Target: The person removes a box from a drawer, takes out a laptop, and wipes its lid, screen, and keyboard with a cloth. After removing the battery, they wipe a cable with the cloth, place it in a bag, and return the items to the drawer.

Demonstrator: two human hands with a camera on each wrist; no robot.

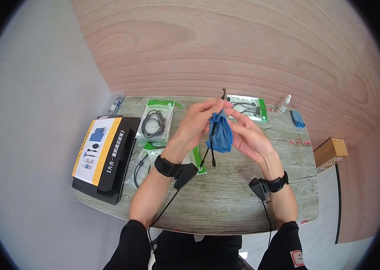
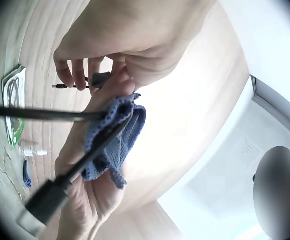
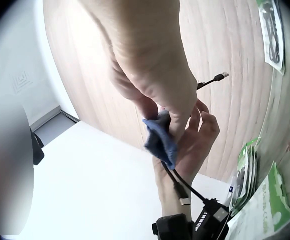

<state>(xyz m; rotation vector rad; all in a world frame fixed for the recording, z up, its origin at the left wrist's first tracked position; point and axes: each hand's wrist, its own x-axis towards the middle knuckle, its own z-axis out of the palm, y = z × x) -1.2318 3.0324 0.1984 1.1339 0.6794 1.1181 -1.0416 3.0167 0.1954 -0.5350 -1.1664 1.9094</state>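
Note:
Both hands are raised over the middle of the table, close together around a blue cloth [image 1: 220, 135] and a black cable [image 1: 213, 153]. My left hand [image 1: 196, 120] pinches the cable and the cloth's top edge. The right hand [image 1: 252, 138] has thumb and fingers on the cloth from the other side. In the left wrist view the cloth [image 2: 116, 140] is folded around the cable, and a connector [image 2: 47, 200] hangs near the camera. The right wrist view shows the cloth [image 3: 161, 141] between the fingers, a USB plug [image 3: 221, 76] sticking out beyond and another connector [image 3: 182, 192] below.
Bagged cables [image 1: 155, 122] lie at the left and back of the table [image 1: 208, 202]. A black case with a printed box sleeve [image 1: 98, 153] is at the left edge. At the back right stand a spray bottle [image 1: 285, 103] and a folded blue cloth [image 1: 297, 118].

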